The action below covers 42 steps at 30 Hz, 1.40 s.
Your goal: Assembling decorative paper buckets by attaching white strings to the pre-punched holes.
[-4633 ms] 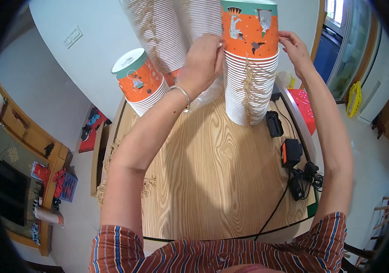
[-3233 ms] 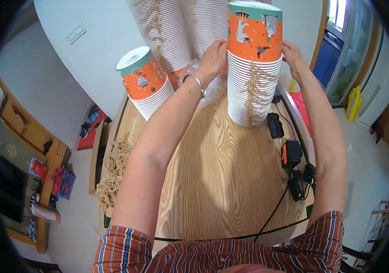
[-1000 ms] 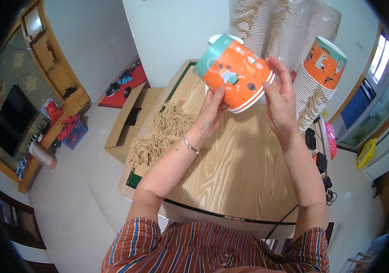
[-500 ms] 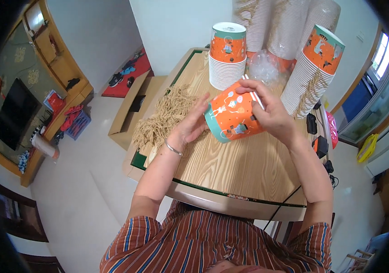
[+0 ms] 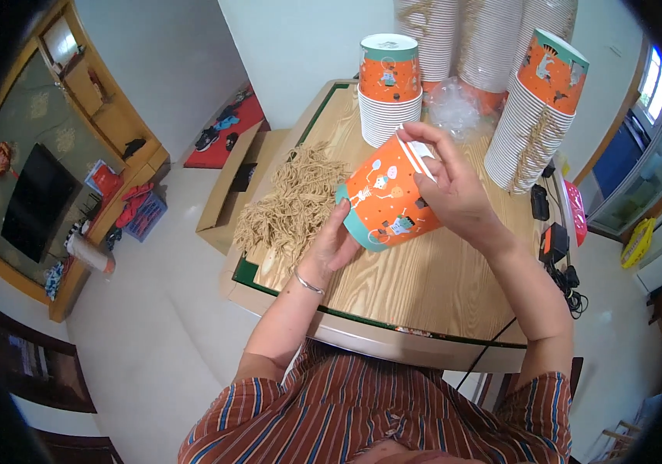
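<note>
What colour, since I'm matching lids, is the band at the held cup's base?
The band on the cup is teal green, showing best in the head view.

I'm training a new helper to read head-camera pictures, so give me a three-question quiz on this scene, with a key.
1. True or false: the bracelet is on the right wrist.
2. Which lies left of the held orange cup: A) the yellow bag, B) the tan string pile, C) the black cables?
3. Which hand is at the cup's white-rimmed end?

Key: 1 false, it's on the left; 2 B; 3 the right hand.
</note>
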### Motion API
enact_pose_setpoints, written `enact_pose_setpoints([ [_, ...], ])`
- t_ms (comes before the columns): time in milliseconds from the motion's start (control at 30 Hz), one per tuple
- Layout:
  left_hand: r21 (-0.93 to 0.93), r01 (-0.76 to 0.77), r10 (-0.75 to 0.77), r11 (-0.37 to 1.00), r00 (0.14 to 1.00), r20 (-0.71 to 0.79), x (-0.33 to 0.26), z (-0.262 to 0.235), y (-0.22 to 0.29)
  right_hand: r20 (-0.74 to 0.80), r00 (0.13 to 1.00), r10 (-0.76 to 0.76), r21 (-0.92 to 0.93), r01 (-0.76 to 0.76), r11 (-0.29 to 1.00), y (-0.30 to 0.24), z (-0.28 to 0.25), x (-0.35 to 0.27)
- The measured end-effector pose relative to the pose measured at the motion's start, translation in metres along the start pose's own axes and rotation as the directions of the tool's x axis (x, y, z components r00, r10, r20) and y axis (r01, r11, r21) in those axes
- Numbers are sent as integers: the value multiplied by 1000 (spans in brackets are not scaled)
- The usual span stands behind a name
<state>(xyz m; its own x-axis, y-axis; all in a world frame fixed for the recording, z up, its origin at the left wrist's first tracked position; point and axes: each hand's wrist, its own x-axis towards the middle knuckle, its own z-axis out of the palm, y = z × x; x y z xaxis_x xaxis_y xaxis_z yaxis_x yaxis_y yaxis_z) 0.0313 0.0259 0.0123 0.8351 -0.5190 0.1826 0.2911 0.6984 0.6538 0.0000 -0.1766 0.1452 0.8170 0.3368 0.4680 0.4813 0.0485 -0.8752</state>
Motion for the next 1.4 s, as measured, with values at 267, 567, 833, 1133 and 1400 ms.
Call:
enact_pose_setpoints([
  [267,121,-143,155,982,983,-101,8,-11,10,-50,979,199,-120,-204,972,22,-22,-6],
  [567,309,-242,302,920,940,-162,11,-16,10,-245,968,-47,-367,-48,929,48,-24,0],
  [833,244,-270,325,931,919,-223,-5,-22,12,-414,873,-258,-447,52,893,55,-55,16],
  [1133,101,-403,415,910,869,-271,-63,-36,51,-262,853,-452,-818,53,573,52,-102,15],
  [1400,-26,-367,342,930,888,-308,-49,-43,26,141,877,-459,-900,307,309,110,-70,11],
])
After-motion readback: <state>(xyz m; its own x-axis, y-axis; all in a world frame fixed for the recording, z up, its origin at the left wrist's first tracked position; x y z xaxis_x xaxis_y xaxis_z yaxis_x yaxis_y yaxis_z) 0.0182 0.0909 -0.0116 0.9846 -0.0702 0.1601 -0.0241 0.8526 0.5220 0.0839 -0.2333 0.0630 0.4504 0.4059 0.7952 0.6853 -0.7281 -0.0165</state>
